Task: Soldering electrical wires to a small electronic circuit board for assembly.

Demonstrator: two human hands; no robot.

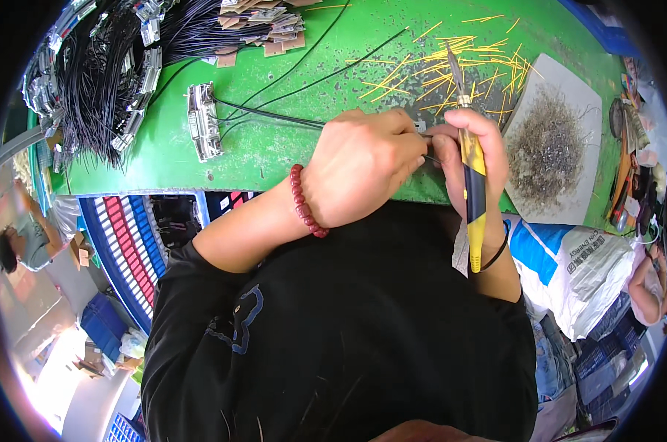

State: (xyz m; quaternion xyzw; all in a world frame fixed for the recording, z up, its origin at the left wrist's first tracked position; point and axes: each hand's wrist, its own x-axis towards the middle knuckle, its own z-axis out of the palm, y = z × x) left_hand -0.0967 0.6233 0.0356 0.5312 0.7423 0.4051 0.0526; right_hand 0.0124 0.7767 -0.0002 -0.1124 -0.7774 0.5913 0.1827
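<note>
My left hand, with a red bead bracelet at the wrist, is closed on thin black wires. These wires run left to a silvery metal connector piece lying on the green table. Close against it, my right hand grips a yellow and black soldering iron, its dark tip pointing to the far side. The right fingertips also meet the wire end beside my left fingers. What exactly they pinch there is partly hidden.
Many thin yellow tube pieces lie scattered beyond my hands. A pale board with dark scraps sits at right. Bundles of black wires with metal connectors fill the far left. A white sack stands below the table's right edge.
</note>
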